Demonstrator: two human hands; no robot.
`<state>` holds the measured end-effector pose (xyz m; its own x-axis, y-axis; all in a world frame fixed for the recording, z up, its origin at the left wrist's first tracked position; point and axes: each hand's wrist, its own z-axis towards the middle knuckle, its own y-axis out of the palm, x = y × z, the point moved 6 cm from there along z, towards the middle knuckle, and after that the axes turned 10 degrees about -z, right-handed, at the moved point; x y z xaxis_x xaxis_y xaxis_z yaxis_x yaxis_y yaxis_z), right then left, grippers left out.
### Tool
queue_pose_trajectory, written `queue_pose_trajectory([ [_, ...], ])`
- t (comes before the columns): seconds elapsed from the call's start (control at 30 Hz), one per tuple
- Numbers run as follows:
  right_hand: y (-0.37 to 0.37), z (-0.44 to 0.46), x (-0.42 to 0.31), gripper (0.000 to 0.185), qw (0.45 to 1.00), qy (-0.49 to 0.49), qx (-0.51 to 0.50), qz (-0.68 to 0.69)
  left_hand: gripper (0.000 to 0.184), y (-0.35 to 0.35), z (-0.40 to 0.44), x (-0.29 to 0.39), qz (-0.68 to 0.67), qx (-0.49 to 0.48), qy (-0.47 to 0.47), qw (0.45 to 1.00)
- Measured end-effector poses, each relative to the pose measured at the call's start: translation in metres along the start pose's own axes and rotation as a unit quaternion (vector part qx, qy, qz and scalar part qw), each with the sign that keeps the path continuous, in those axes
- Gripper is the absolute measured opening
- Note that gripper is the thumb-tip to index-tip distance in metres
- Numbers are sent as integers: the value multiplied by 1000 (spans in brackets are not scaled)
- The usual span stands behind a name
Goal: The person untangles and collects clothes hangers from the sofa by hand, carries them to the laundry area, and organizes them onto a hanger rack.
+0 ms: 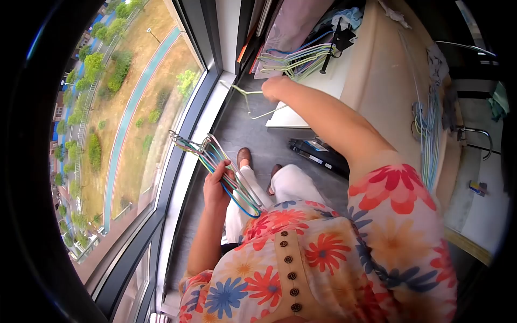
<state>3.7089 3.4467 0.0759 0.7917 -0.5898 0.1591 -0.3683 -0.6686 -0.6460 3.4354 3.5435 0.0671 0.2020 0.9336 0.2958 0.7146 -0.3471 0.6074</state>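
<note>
My left hand (217, 185) is closed round a bundle of several wire hangers (237, 188) in blue, green, pink and white, held in front of my body near the window. Farther forward, my right hand (274, 89) grips a single pale green hanger (246, 96), whose hook points toward the window frame. Just beyond that hand, a pile of green and blue hangers (301, 60) lies on the white surface (328, 86). A black clip-like object (340, 42) rests on the pile's right side.
A large window (129, 124) runs along the left. At the right are a beige panel (377, 70), more hangers (429, 129) hanging in a bunch, and a metal faucet (482, 137). A black item (318, 156) sits under the white surface, above the grey floor (237, 124).
</note>
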Motion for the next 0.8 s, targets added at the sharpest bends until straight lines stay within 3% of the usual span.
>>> queue_pose_trajectory([
  [0.13,-7,-10,23,28,996,32,-84,9,23,-24,-7,5,-36,26,30,999],
  [0.23,9,4,52,24,998,35,-21,50,22,-41,-11,1,-79,36,65,994],
  [0.33,44,29,81,22,959,140,-102,225,22,-51,-18,-6,-113,43,82,989],
  [0.37,50,37,85,22,948,128,-79,282,23,-56,-19,-10,-116,54,84,988],
  [0.43,47,47,94,22,971,109,-120,177,24,-59,-22,-16,-130,64,96,985],
  [0.57,41,47,125,27,981,108,-116,115,22,-67,-19,-34,-152,80,88,981],
  [0.67,50,54,148,27,983,85,-74,146,23,-63,-16,-42,-169,71,92,979],
  [0.77,55,62,151,26,994,59,-84,33,24,-58,-14,-44,-172,71,96,978],
  [0.8,55,64,156,26,994,89,-67,-17,24,-56,-14,-44,-179,67,96,977],
])
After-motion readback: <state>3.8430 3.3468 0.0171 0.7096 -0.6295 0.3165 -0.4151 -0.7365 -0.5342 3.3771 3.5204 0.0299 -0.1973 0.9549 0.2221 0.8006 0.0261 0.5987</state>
